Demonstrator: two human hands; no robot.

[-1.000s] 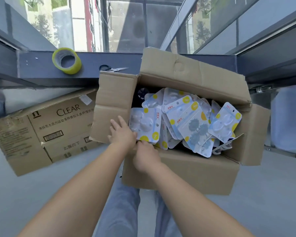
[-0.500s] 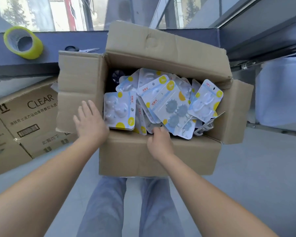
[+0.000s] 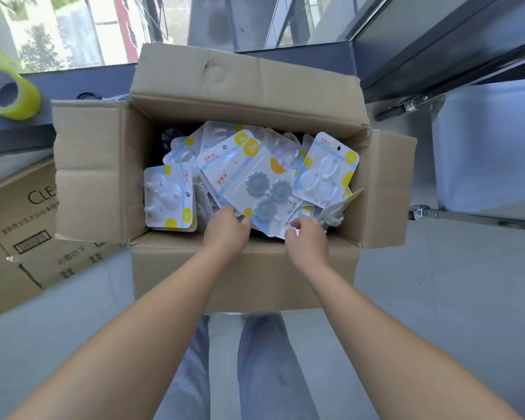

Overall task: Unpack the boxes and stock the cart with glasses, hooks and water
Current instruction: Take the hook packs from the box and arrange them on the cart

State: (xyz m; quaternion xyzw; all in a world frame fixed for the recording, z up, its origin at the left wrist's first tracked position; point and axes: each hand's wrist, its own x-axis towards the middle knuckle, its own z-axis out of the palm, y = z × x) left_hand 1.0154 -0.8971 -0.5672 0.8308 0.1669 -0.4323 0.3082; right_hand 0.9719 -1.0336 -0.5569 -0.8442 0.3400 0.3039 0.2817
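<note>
Head view: inside the open box (image 3: pixel 243 268), at 12 o'clock from the person, both hands reach the hook packs (image 3: pixel 255 183); left hand (image 3: pixel 226 230) and right hand (image 3: pixel 305 234) fingers curl onto pack edges, probably to gather a bundle.

Two cardboard boxes are showing: one open box (image 3: pixel 249 268) at centre, one printed box (image 3: pixel 28 237) lying at 9 o'clock. Hook packs (image 3: pixel 255 183) are filling the open box, overlapping too much to count; at least six. One tape roll (image 3: pixel 11 93) is sitting at 10 o'clock. Two hands are reaching in.
</note>
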